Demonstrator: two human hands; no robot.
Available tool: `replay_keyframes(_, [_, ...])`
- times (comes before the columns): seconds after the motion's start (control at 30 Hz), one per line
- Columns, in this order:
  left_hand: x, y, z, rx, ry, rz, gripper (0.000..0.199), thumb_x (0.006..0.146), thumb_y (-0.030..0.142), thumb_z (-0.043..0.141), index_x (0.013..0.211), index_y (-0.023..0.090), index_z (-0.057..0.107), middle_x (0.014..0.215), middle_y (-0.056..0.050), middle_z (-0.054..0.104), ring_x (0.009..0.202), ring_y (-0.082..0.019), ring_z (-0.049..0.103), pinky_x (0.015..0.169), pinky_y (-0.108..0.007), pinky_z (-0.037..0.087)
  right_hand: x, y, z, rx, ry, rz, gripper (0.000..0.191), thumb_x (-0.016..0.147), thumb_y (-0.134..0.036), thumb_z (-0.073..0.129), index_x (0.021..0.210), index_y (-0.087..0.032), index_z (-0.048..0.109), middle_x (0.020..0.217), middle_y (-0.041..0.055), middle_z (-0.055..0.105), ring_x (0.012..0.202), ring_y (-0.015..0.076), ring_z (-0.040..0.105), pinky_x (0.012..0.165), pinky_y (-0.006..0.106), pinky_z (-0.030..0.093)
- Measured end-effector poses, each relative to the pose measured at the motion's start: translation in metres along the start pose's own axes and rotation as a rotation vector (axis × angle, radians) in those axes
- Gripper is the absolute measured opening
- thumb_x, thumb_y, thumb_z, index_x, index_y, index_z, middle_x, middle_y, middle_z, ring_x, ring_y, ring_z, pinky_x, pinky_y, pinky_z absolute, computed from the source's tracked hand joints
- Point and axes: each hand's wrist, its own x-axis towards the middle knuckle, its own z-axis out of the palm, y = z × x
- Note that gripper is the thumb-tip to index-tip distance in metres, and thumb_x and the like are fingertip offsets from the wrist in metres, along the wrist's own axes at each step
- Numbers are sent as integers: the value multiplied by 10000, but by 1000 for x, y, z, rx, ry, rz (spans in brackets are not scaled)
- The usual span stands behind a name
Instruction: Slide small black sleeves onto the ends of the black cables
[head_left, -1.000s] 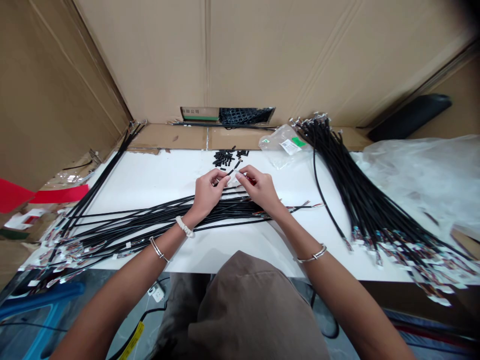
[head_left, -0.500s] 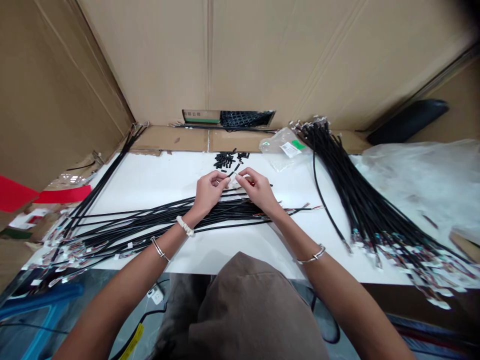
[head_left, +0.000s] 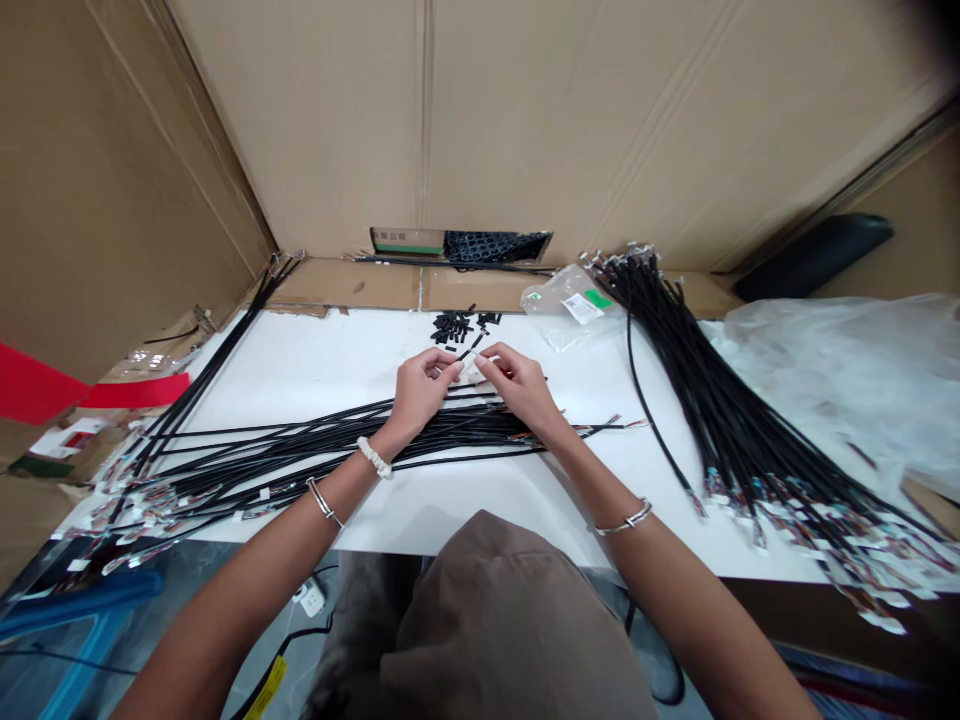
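Both hands meet above the white table, fingertips almost touching. My left hand [head_left: 424, 388] is closed in a pinch on a thin black cable [head_left: 466, 354], whose end points up and away between the hands. Close beside it, my right hand [head_left: 516, 385] pinches at the same spot; a small pale bit shows at its fingertips, too small to name, and something red shows by its fingers. Just beyond lies a pile of short black tube pieces [head_left: 452, 327]. Beneath my wrists runs a loose bundle of black cables [head_left: 322, 430] with bare coloured wire ends.
A thick bundle of black cables [head_left: 686, 370] with white connectors lies on the right. Beside the tube pieces is a clear plastic bag [head_left: 559, 300]. Crumpled plastic sheeting [head_left: 817, 360] covers the far right. Cardboard walls [head_left: 510, 120] stand behind and at the sides.
The whole view has shifted slightly, with the table a little lower in the picture. Both hands keep their pinch at the same place, with hardly any movement between them.
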Motion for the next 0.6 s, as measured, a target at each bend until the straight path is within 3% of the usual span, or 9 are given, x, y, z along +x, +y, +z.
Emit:
replay_keyframes(0.37, [0, 0, 0, -4, 2, 42, 157, 763, 301, 675, 763, 148, 642, 645, -13, 651, 549, -114, 594, 490, -203, 440, 0, 2, -2, -16, -11, 10, 311, 850, -504, 576, 884, -195, 591, 578, -52, 428, 538, 101, 345, 541, 244, 299])
replay_keyframes(0.6, [-3, 0, 0, 175, 37, 160, 82, 809, 244, 641, 792, 166, 660, 737, -21, 694, 647, -135, 624, 605, -236, 479, 0, -1, -4, -14, -25, 7, 300, 851, -494, 574, 862, -194, 585, 575, -51, 419, 530, 99, 327, 532, 249, 283])
